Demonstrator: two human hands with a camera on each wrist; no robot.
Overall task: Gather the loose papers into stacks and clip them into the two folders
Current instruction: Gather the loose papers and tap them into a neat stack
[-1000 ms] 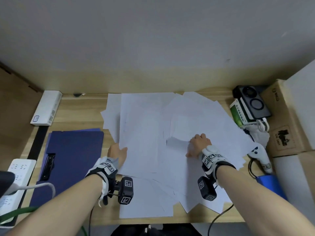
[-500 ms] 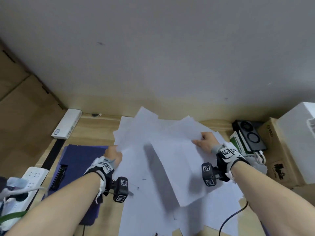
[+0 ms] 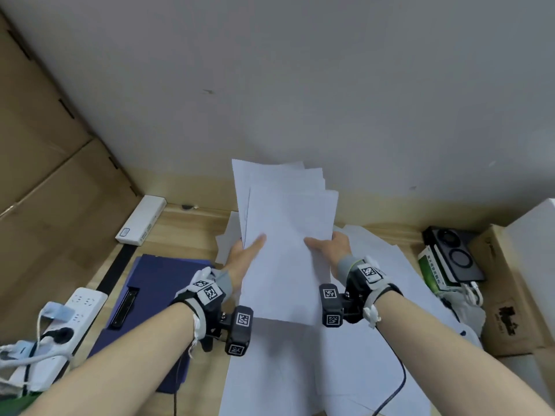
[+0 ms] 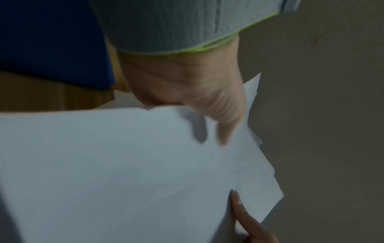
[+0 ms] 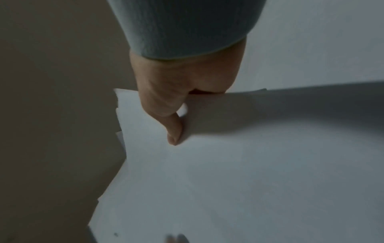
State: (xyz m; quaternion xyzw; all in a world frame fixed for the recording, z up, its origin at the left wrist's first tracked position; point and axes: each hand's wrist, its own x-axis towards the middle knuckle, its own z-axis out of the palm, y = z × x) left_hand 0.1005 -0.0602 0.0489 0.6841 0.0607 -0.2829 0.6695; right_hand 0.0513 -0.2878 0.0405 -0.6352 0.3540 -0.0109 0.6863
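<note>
Both hands hold a stack of white papers [image 3: 288, 235] upright above the desk; its sheets are unevenly aligned at the top. My left hand [image 3: 244, 253] grips the stack's left edge, thumb on the front face. My right hand [image 3: 327, 246] grips the right edge the same way. The left wrist view shows the stack [image 4: 124, 172] under my left hand [image 4: 207, 106]; the right wrist view shows the papers [image 5: 228, 180] under my right hand [image 5: 172, 115]. More loose papers [image 3: 300, 370] lie spread on the desk below. A dark blue folder [image 3: 156, 295] with a black clip [image 3: 124, 307] lies at the left.
A white power strip [image 3: 54, 331] with plugged cables sits at the near left. A white box [image 3: 141, 220] lies at the back left. Cardboard boxes [image 3: 510, 295], a black device [image 3: 453, 250] and a green-white box [image 3: 432, 270] crowd the right side. A black cable [image 3: 399, 382] crosses the papers.
Both hands have gathered sheets off the desk, brought them together and raised them upright as one stack. The head view has tilted up toward the wall.
</note>
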